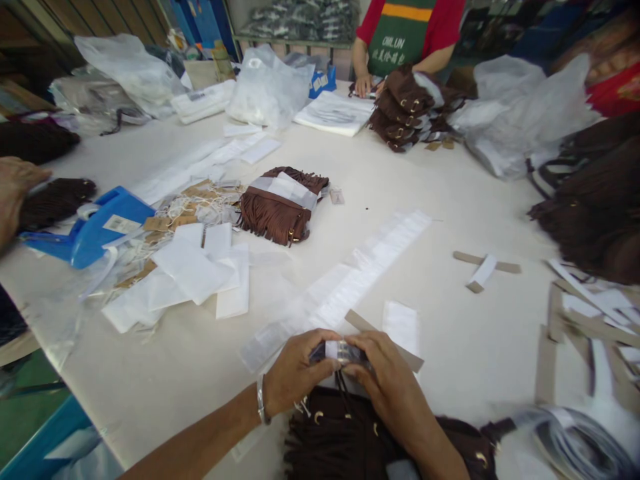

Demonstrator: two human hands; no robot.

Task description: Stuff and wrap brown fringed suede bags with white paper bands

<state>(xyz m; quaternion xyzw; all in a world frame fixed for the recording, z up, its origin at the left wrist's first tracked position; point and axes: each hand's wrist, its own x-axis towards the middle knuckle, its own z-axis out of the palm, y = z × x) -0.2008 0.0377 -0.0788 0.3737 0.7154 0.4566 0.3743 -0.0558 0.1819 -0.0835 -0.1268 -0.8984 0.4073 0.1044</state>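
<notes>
Between my left hand [298, 371] and my right hand [387, 377] is a small dark bundle [332, 351] with a pale band and shiny metal bits at its middle. Both hands are closed on it, fingers and thumbs at its two ends; its exact kind is unclear. Just below the hands, at the table's near edge, lies a dark brown fringed bag [325, 437] with gold crescent-shaped fittings. Thin dark cords hang from the bundle towards the bag. A brown card strip [363, 321] and a white paper piece [401, 325] lie just beyond my right hand.
Another fringed bag [280, 203] with a pale wrap sits mid-table. To its left are tags, white packets [193, 263] and a blue tape dispenser [107, 223]. Card strips [570, 333] lie right. Co-workers stand at the far side and right; a hand [17, 190] shows left.
</notes>
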